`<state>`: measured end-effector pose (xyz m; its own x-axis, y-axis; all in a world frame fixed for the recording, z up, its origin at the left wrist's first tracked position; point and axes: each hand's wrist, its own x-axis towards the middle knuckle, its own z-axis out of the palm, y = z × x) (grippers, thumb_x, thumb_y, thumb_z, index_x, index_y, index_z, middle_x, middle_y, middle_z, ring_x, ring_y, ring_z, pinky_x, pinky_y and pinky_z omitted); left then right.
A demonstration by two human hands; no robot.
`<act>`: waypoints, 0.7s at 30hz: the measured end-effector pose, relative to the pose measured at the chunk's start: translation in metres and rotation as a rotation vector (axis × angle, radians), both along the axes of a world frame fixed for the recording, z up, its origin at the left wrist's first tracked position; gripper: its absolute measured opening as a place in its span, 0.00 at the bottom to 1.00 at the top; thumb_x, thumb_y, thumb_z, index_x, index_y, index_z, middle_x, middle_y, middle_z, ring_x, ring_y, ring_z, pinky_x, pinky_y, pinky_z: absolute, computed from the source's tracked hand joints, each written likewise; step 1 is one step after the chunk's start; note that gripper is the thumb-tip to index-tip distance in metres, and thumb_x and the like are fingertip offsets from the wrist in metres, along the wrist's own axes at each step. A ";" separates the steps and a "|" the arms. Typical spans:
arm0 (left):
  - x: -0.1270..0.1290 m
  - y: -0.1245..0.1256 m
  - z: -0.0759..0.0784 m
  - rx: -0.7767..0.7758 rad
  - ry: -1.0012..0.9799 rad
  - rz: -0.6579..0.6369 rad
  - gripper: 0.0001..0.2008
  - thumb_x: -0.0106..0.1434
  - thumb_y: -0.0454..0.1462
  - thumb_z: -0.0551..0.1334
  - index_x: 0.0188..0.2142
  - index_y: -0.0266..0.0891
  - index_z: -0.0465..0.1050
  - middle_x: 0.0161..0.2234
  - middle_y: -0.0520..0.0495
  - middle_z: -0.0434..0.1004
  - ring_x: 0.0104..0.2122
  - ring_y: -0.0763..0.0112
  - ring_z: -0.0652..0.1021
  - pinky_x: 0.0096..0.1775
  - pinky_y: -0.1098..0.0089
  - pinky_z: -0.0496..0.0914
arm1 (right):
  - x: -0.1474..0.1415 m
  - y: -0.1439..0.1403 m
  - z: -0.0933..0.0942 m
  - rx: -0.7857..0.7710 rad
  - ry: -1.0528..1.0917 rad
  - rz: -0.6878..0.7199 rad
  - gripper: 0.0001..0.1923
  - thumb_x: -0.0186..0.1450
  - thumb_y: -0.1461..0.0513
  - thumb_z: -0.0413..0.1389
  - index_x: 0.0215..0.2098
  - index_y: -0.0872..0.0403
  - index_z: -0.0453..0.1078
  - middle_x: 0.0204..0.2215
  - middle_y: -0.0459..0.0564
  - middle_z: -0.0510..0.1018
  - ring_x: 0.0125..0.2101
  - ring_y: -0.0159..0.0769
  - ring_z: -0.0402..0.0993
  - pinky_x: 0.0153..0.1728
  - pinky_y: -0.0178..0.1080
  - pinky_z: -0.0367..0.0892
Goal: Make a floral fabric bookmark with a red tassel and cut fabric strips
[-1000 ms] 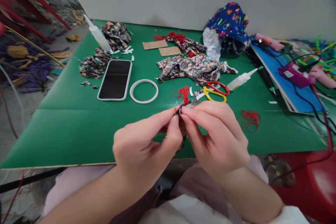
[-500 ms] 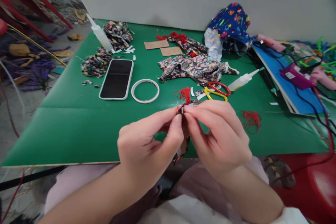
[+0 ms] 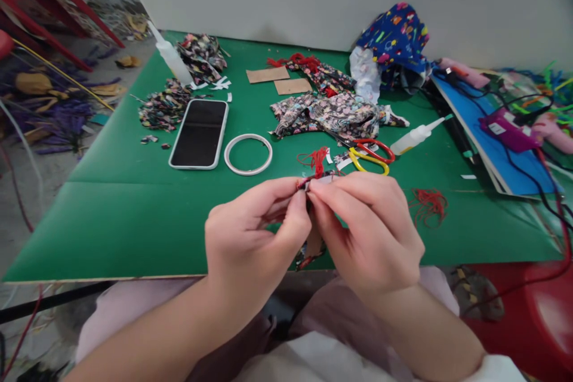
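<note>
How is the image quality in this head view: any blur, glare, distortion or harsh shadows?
Head view: lighting is soft and even, with only faint shadows under the floral fabric pile. The dark glossy phone screen carries a dull sheen but no harsh glare. Wide-angle distortion bends the green table mat toward the corners. The small piece pinched between the left hand and right hand is slightly soft.

On my green bench (image 3: 134,215): a smartphone (image 3: 199,133) face up, just beside it a white ring (image 3: 248,154); red-and-yellow scissors (image 3: 367,154) near a glue bottle (image 3: 414,137); floral fabric (image 3: 329,113) behind; cardboard pieces (image 3: 278,80) farther back.
</note>
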<state>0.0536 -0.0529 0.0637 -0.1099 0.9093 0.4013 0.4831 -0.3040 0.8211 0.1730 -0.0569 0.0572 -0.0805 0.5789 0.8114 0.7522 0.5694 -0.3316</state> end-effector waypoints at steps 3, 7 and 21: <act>-0.001 0.000 -0.001 0.014 0.011 -0.001 0.08 0.54 0.31 0.61 0.31 0.44 0.76 0.24 0.61 0.79 0.19 0.82 0.76 0.22 0.86 0.71 | 0.001 0.001 0.000 0.006 -0.016 -0.003 0.07 0.56 0.70 0.60 0.33 0.57 0.74 0.29 0.51 0.77 0.32 0.34 0.74 0.34 0.38 0.74; -0.001 -0.002 -0.003 0.038 0.047 0.007 0.08 0.55 0.31 0.61 0.32 0.44 0.76 0.25 0.61 0.80 0.20 0.81 0.77 0.23 0.85 0.72 | 0.003 0.001 -0.001 0.019 -0.056 0.006 0.07 0.57 0.70 0.60 0.34 0.58 0.74 0.29 0.50 0.77 0.32 0.34 0.74 0.34 0.38 0.74; -0.001 -0.007 0.001 0.057 0.171 0.025 0.09 0.56 0.33 0.59 0.33 0.44 0.77 0.27 0.59 0.81 0.21 0.77 0.78 0.27 0.79 0.75 | 0.002 -0.003 0.001 0.027 -0.025 0.017 0.08 0.55 0.70 0.61 0.34 0.57 0.74 0.29 0.50 0.78 0.32 0.34 0.75 0.34 0.38 0.75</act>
